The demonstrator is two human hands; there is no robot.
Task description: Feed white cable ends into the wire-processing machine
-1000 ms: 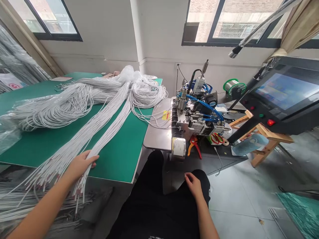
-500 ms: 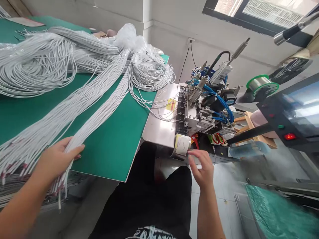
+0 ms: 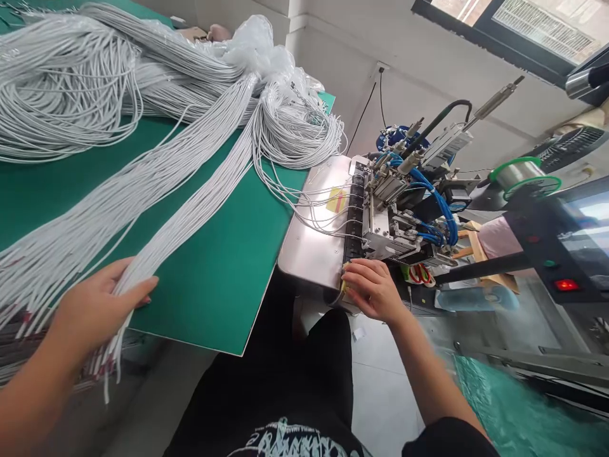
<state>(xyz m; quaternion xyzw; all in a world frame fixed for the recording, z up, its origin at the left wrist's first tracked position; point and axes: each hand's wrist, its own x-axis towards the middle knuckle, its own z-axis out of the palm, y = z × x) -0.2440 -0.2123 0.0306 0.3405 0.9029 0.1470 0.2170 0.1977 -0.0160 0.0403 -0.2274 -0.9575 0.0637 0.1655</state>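
Observation:
My left hand (image 3: 98, 304) lies on a long bundle of thin white cables (image 3: 190, 197) near the front edge of the green table mat (image 3: 214, 266), its fingers curled loosely round several strands. Red-tipped cable ends hang past the mat's edge below that hand. My right hand (image 3: 371, 289) rests with bent fingers on the front corner of the metal machine (image 3: 394, 209), covering a small white and yellow part there. A few single cables run from the pile across the steel plate (image 3: 314, 247) into the machine.
Large coils of white cable (image 3: 61, 89) and a plastic bag (image 3: 266, 51) fill the mat's far side. Right of the machine are a solder spool (image 3: 523, 174), a black control box with a red lit button (image 3: 566, 284) and a screen. My black-clothed lap is below.
My right hand rose from my lap to the machine's front corner and now rests on it. The view dropped and moved closer. My left hand stayed on the cable bundle.

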